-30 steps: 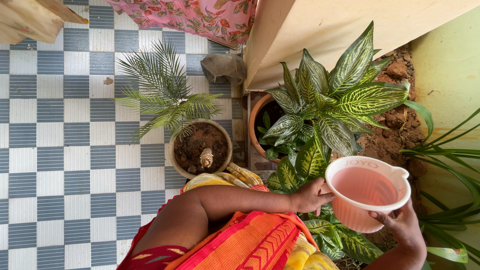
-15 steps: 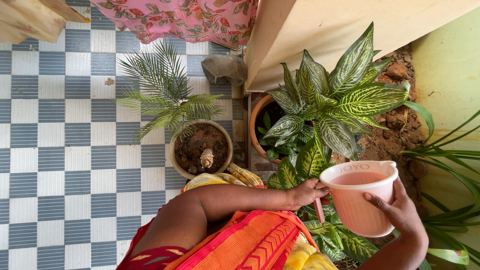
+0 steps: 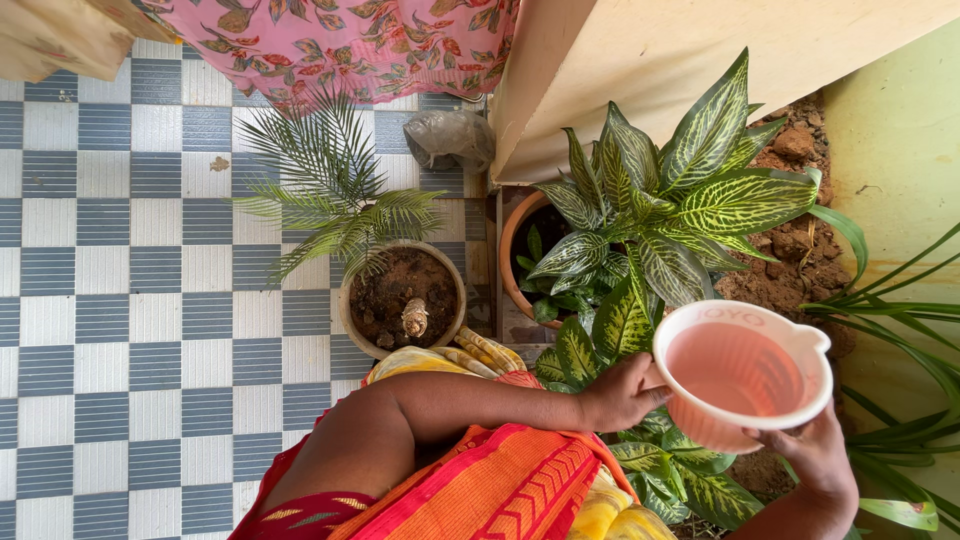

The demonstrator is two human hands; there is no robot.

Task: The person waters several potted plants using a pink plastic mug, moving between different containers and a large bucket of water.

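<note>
Water fills most of the pink jug (image 3: 742, 375), which both hands hold at the lower right of the view. The left hand (image 3: 625, 392) is closed around the jug's left side, apparently at its handle, though the handle itself is hidden behind the fingers. The right hand (image 3: 815, 450) cups the jug from below on its near right side, fingers curled up against the wall. The mouth faces up, tipped a little toward the viewer, and a small spout sits at the upper right of the rim.

The striped plant (image 3: 665, 215) lies just to the far left of the jug; its nearest leaves touch or overlap the jug's left rim. Its clay pot (image 3: 512, 240) sits further left, mostly hidden under foliage. The palm pot (image 3: 402, 298) stands well apart to the left on the checked tiles (image 3: 120, 280), nearer the left arm. Bare soil (image 3: 790, 260) lies just beyond the jug's far rim. To the right, a green wall (image 3: 895, 150) and long grass-like leaves (image 3: 890, 300) hem things in; the open room is leftward.
</note>
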